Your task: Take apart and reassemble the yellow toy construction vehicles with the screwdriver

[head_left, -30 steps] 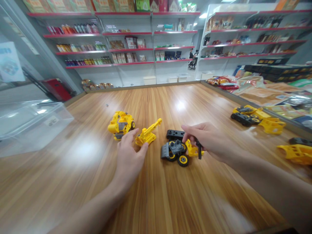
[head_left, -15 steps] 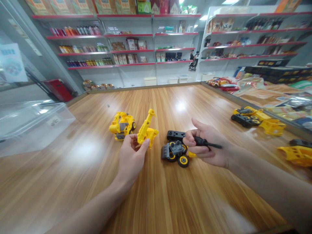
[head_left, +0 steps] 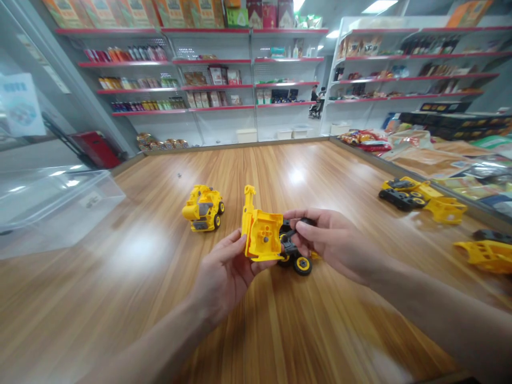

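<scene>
My left hand (head_left: pixel 224 272) grips a yellow toy crane part (head_left: pixel 260 232) and holds it upright above the wooden table (head_left: pixel 160 298), its flat underside with holes turned toward me. My right hand (head_left: pixel 338 242) is closed on a small black screwdriver (head_left: pixel 291 234), whose tip meets the right side of the yellow part. Behind both hands a grey and yellow toy roller truck (head_left: pixel 298 262) rests on the table, mostly hidden. A yellow toy mixer truck (head_left: pixel 203 208) stands further left.
A clear plastic bin (head_left: pixel 48 205) sits at the left edge. More yellow and black toy vehicle parts (head_left: pixel 420 194) lie at the right, with another yellow piece (head_left: pixel 486 253) beyond. Packaged goods (head_left: pixel 432 149) cover the right counter. Stocked shelves (head_left: pixel 208 80) line the back wall.
My left hand lifted the yellow crane part off the table and turned its underside toward me. My right hand brought the black screwdriver over to the part.
</scene>
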Demonstrator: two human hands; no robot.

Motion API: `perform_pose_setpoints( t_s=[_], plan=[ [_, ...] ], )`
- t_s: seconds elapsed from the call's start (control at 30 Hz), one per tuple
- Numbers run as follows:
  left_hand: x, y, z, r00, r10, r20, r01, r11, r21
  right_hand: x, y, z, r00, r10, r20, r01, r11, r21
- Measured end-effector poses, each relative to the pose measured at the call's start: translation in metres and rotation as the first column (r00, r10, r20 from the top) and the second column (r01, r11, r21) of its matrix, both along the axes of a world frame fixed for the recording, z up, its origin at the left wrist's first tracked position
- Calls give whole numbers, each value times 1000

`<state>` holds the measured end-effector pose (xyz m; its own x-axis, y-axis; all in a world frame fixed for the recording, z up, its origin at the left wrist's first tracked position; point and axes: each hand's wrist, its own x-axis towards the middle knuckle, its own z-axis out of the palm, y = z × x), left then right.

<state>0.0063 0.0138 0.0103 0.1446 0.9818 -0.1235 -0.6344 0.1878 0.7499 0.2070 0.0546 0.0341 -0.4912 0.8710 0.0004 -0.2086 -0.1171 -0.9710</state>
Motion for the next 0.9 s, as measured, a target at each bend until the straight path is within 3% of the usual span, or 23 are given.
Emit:
perform_pose_setpoints(
  t_s=[0.07, 0.13, 0.3, 0.53, 0.73, 0.8, 0.9],
  plan=[
    [-1, -1, 0, 999, -29, 31, 28, 999, 28, -2, -2, -5, 979, -59, 195, 18, 979, 205],
    [-1, -1, 0, 997, -44, 57, 41, 998, 56, -3, -5, -8, 931, -155, 331, 19, 925, 380],
    [-1, -2, 1, 999, -29, 16, 27, 996, 89, -2, -8, -6, 858, -342, 384, 14, 762, 647],
    [1, 0, -2, 995, 62, -83, -52, 992, 119, 1, -8, -4, 834, -468, 293, 128, 679, 723],
    [2, -2, -4, 909, 145, -391, -27, 956, 293, 1, -10, -1, 775, -618, 130, 339, 581, 740],
    [2, -3, -2, 852, 181, -491, -14, 946, 325, 2, -10, -1, 789, -607, 94, 375, 597, 709],
    [2, -5, 0, 799, 233, -555, -30, 936, 350, 4, -8, -3, 841, -538, 57, 397, 685, 611]
  ],
)
